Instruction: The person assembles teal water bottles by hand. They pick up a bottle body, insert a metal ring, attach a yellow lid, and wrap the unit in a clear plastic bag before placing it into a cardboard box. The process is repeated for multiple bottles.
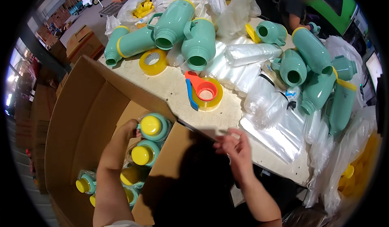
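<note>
My left hand [132, 129] reaches into an open cardboard box [73, 146], its fingers closed on the handle of a mint-green thermos jug [162, 126] with a yellow lid. Clear plastic wraps the jug. Nearer me in the box, a second wrapped jug [142, 155] stands in line with several others, partly hidden by my left arm. My right hand [237, 148] hovers by the table's near edge with loosely bent fingers apart and nothing visible in them. Closest to it on the table is a red tape dispenser [206, 90] with a blue edge and a clear tape roll.
Several lidless green jugs lie at the table's [162, 87] back left and right. A yellowish tape roll [153, 62] and stacked clear plastic bags [275, 133] lie between them. A co-worker [293, 10] stands at the far right. Yellow parts [360, 174] fill a bag at the right.
</note>
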Motion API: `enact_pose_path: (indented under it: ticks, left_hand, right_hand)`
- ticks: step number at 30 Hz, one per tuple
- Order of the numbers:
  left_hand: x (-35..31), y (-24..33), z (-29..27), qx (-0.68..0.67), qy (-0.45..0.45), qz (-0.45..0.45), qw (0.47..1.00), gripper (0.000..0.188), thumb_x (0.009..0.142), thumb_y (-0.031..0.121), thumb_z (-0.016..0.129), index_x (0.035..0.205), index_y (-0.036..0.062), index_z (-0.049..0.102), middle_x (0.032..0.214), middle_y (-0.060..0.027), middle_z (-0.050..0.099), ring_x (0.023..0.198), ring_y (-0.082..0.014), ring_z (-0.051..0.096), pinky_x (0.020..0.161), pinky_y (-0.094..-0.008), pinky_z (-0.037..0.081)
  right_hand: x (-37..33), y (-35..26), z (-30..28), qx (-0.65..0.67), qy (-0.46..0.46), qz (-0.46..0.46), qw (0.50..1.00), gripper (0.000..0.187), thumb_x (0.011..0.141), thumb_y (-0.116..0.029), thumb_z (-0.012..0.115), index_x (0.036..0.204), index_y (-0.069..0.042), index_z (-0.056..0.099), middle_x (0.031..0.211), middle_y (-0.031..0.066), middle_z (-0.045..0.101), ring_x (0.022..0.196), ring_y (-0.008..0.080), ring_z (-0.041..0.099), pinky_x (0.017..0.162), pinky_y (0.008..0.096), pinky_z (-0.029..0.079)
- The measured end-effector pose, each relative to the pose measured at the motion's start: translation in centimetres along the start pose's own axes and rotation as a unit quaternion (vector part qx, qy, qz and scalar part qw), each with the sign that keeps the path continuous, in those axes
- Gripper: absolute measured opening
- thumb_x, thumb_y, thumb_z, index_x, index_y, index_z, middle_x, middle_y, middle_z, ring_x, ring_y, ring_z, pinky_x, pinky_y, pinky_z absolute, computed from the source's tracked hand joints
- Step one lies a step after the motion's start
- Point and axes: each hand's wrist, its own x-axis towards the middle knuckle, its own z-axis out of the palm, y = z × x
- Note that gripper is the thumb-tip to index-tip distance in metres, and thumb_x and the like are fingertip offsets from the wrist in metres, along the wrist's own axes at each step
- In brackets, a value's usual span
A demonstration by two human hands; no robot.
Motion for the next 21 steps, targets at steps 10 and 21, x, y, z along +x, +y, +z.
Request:
enact_pose_path:
  ticks: [10, 21]
  left_hand:
    - [0.6, 3.1, -2.9, 0.239, -0.080, -0.032, 0.967, 0.026, 0.090, 0.024, 0.053, 0.066, 0.0143, 0.059, 0.051, -0.0040, 0.050, 0.042, -0.0158, 0.049, 0.047, -0.0343, 0.049]
    - [-5.6, 2.9, 1.9, 0.239, -0.065, 0.006, 0.969, 0.044, 0.100, 0.049, 0.043, 0.095, 0.0106, 0.065, 0.058, -0.0065, 0.054, 0.046, -0.0145, 0.050, 0.040, -0.0304, 0.042]
  right_hand:
    - [23.3, -2.8, 5.2, -0.103, 0.121, -0.051, 0.986, 0.094, 0.082, -0.034, 0.081, 0.144, 0.009, 0.024, 0.133, 0.0227, 0.045, 0.101, 0.0276, 0.063, 0.088, 0.0334, 0.053]
    - [28.4, -3.3, 5.8, 0.056, 0.015, 0.088, 0.994, 0.062, 0.087, -0.033, 0.075, 0.129, 0.002, 0.046, 0.118, 0.0173, 0.057, 0.096, 0.0321, 0.064, 0.075, 0.0398, 0.062]
